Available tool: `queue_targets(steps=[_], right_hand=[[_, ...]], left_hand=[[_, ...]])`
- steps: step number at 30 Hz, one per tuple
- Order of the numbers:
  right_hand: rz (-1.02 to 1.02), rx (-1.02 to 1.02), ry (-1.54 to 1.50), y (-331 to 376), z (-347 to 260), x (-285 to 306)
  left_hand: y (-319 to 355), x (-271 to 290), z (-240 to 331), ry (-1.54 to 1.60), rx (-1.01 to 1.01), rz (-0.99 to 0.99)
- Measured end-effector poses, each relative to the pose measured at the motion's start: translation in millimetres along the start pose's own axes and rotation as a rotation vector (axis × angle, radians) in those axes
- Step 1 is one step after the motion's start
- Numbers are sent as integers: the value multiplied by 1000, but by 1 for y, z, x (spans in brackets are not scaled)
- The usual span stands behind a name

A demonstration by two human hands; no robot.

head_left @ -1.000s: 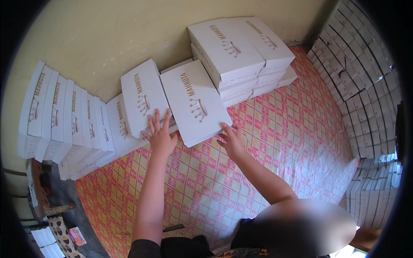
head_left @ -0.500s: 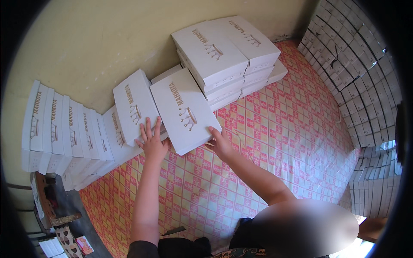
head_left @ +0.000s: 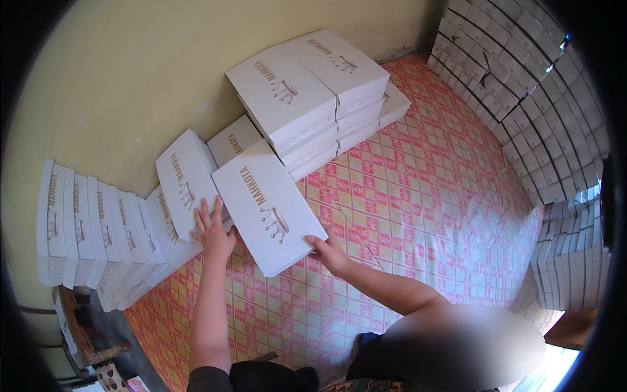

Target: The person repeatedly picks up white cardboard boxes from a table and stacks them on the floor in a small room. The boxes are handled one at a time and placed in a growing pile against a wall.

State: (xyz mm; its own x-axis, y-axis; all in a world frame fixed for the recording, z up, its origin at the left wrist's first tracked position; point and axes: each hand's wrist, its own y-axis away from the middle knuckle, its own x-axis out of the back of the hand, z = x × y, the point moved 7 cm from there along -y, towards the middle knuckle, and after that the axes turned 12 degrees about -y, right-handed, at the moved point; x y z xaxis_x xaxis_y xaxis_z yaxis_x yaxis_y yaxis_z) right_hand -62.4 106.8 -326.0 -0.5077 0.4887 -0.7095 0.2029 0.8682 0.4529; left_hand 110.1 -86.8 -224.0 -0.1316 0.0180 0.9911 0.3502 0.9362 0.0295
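A flat white cardboard box with gold lettering and a crown picture lies slantwise in front of me. My right hand grips its near right corner, thumb on top and fingers under the edge. My left hand rests with spread fingers on the near end of a second, tilted white box. That tilted box leans over the row of boxes by the wall. Behind the held box, another white box lies partly covered.
Several white boxes lean in a row at the left. A stack of boxes stands by the yellow wall. Strapped bundles are piled at the right. A red-and-yellow checked mat covers the floor; a person's blurred head is lower right.
The held box has come toward me, away from the stack, in my right hand's grip. More of the box behind it shows. My left hand stays on the tilted box.
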Motion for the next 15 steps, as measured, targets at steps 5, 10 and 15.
queue_targets(steps=[5,10,15], right_hand=[[9,-32,43,16,-2,12],[-21,-31,46,21,-11,18],[-24,-42,68,30,-12,20]], left_hand=[[0,-1,1,-15,-3,1],[-1,-2,0,-28,-2,22],[0,-1,3,-30,1,33]])
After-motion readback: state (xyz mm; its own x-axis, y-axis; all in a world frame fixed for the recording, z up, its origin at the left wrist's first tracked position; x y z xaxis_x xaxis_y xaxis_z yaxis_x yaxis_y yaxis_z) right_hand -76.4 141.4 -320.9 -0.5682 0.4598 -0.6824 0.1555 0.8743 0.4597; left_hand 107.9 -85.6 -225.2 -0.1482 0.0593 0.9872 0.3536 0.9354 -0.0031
